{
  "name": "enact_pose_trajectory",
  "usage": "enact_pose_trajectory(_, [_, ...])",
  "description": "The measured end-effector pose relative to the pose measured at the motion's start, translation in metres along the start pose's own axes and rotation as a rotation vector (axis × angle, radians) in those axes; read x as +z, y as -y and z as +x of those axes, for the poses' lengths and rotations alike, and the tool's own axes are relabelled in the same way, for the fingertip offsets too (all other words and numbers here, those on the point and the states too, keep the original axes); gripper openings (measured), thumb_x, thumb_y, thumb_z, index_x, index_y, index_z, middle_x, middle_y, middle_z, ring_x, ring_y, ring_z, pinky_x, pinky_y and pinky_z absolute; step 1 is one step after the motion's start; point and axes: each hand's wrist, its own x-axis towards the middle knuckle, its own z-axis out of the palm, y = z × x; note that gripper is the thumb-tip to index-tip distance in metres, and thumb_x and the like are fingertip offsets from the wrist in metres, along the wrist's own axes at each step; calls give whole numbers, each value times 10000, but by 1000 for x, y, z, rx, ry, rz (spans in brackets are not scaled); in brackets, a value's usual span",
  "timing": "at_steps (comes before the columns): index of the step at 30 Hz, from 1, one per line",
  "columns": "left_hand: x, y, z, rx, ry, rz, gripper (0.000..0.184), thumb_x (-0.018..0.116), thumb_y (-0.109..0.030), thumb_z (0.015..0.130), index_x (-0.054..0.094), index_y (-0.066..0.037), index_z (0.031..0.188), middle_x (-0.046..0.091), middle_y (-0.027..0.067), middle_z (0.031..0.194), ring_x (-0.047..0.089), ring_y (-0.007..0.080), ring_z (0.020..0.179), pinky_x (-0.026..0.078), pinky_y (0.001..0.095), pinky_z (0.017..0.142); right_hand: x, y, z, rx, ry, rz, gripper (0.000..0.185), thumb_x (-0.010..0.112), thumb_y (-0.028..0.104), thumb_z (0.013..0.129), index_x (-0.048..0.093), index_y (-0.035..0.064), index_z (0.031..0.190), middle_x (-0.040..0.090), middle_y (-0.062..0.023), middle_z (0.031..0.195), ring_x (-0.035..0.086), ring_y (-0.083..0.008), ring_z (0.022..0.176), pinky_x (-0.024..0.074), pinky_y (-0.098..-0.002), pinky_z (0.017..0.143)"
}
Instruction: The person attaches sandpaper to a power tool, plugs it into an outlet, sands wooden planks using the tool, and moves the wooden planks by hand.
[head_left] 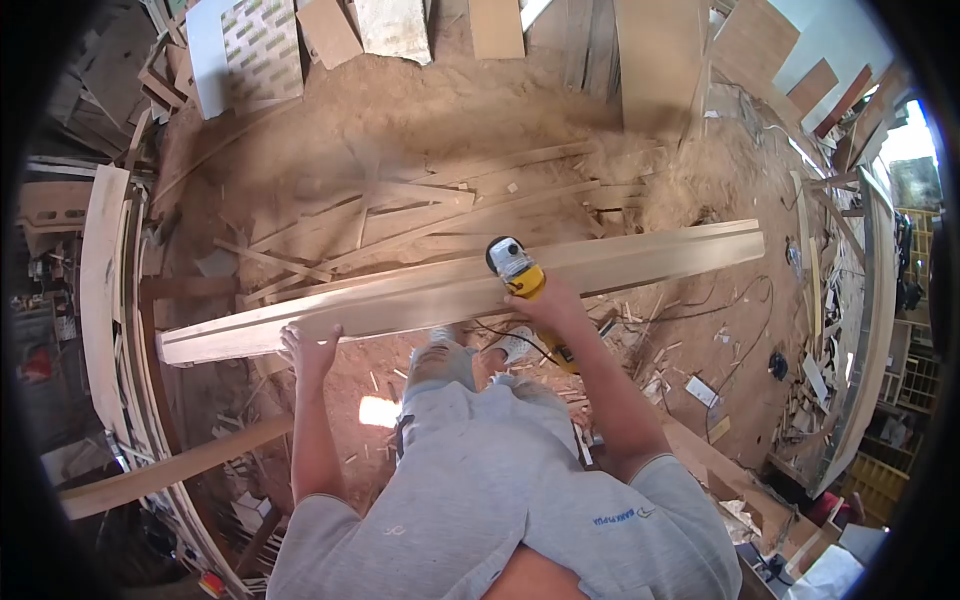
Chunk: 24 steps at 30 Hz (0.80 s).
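A long pale wooden beam (420, 300) with a grooved profile lies across the view, its right end higher in the picture. My right hand (545, 303) is wrapped round a yellow power tool (530, 282), whose grey metal head rests on or just above the beam's middle. My left hand (310, 348) touches the beam's near edge, left of the tool, with its fingers apart. A dark cord trails from the tool's lower end. Whether the tool's disc meets the wood cannot be made out.
Wood strips (420, 195) and sawdust cover the ground beyond the beam. Boards (495, 30) lean along the far side. A loose cable (720, 312) and offcuts lie at the right. A plank (180, 465) sticks in from the lower left.
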Motion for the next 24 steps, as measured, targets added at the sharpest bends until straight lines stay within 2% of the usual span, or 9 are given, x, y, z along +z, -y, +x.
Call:
enact_pose_trajectory(7, [-4,-41,-7,-14,64,9,1357,733,-752,816,140,184,1598,103,410,1685,78,520,1602,60,646,1285,-52,-50,-8,23,-150,104,604,835,505,809,712,27,1157,765,-211,1069,730,-404,1028,577,-465,916])
enact_pose_trajectory(11, [2,-31,-7,-19,60,18,1356,728,-760,817,145,183,1598,100,409,1687,72,518,1604,64,652,1282,-98,-65,-19,106,-119,190,513,863,413,812,729,29,1124,773,-197,1044,747,-357,1003,578,-445,909])
enact_pose_trajectory(14, [1,-45,-15,-1,80,40,1353,724,-763,820,148,181,1599,112,406,1687,75,517,1605,70,661,1277,-123,-93,-18,118,-130,196,523,867,410,807,727,30,1137,774,-199,1054,751,-345,1015,581,-444,910])
enact_pose_trajectory(18, [8,-93,-42,-19,58,50,1296,726,-739,841,188,158,1605,166,393,1685,106,495,1608,94,666,1270,-153,-136,-12,133,-123,261,538,870,420,801,724,21,1132,773,-206,1060,751,-350,1027,584,-447,913])
enact_pose_trajectory(23, [34,-174,-90,-5,71,32,1294,737,-736,833,184,128,1621,149,390,1690,91,488,1612,93,671,1266,-195,-198,-2,95,-158,262,603,867,462,782,708,14,1154,766,-217,1086,742,-377,1051,582,-458,934])
enact_pose_trajectory(24, [40,-191,-98,-4,70,29,1296,738,-737,831,181,123,1624,141,388,1693,84,486,1614,93,672,1266,-205,-207,-1,111,-159,232,581,865,447,791,709,18,1150,770,-202,1071,747,-356,1022,584,-448,919])
